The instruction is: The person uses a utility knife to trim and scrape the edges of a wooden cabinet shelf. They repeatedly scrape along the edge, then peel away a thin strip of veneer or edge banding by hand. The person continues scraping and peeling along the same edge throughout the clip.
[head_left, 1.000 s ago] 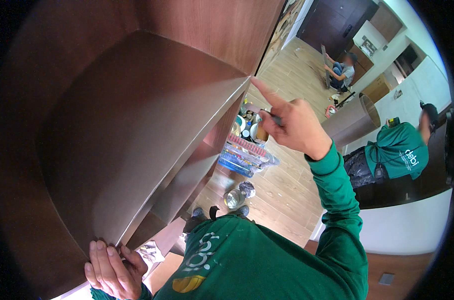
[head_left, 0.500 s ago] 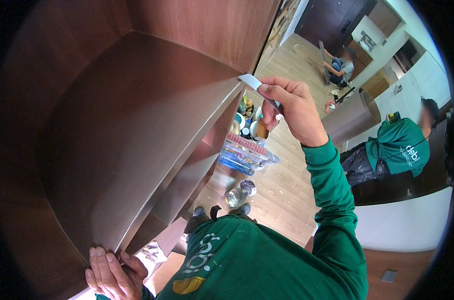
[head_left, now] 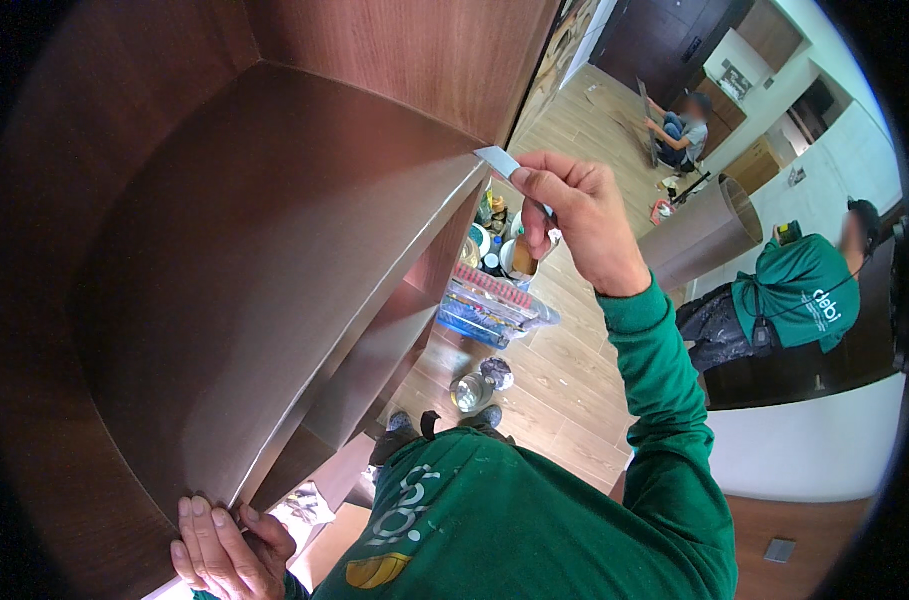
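Observation:
A dark brown shelf [head_left: 235, 240] inside a wooden cabinet fills the left of the view, with a pale line along its front edge. My right hand [head_left: 575, 220] pinches a flat metal blade [head_left: 500, 160], whose tip touches the shelf's far front corner beside the upright panel [head_left: 405, 60]. My left hand [head_left: 225, 550] has its fingers together, gripping the shelf's near front edge at the lower left.
A plastic crate [head_left: 485, 305] of tubs, plus a clear container [head_left: 472, 392], stand on the floor below. A curved metal sheet [head_left: 690, 240] stands behind my arm. One person [head_left: 685, 135] sits near the door; a co-worker [head_left: 795, 290] in green works at the right.
My right hand has gone from an extended index finger at the corner to a pinch on the blade, now laid at that corner. My left hand has shifted slightly lower.

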Demonstrator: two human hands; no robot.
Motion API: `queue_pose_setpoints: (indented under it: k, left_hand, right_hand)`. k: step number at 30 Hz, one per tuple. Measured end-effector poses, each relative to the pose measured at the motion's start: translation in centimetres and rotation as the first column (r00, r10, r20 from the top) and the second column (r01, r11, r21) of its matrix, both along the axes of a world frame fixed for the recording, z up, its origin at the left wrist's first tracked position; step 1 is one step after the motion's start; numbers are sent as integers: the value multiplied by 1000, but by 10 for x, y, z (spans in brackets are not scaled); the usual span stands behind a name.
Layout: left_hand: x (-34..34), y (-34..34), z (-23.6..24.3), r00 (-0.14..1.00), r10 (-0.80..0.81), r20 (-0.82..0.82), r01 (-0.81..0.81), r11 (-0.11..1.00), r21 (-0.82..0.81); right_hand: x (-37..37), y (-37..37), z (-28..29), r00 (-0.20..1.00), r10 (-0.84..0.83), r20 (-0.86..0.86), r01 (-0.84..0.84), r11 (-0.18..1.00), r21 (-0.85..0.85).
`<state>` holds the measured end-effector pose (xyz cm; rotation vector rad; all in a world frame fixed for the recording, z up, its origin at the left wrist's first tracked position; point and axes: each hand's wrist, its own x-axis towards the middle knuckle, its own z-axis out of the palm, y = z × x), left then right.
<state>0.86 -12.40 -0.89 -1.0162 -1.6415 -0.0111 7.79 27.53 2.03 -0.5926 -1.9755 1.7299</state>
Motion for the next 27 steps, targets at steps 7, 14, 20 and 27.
queue_pose_setpoints:
  k: [7, 14, 20, 27]
  left_hand:
    - [-1, 0, -2, 1000, -10, -14, 10, 1000, 13]
    - [0, -2, -3, 1000, -1, -14, 1, 1000, 11]
    - [-2, -1, -3, 999, -23, -22, 23, 1000, 21]
    - [-2, -3, -7, 1000, -21, -13, 21, 999, 47]
  right_hand:
    - [0, -3, -1, 1000, 2, -29, -2, 1000, 1]
    - [0, -6, -5, 999, 16, -34, -17, 999, -35]
    - [-1, -7, -5, 999, -7, -40, 5, 999, -49]
    - [-2, -11, -5, 1000, -9, -21, 8, 999, -47]
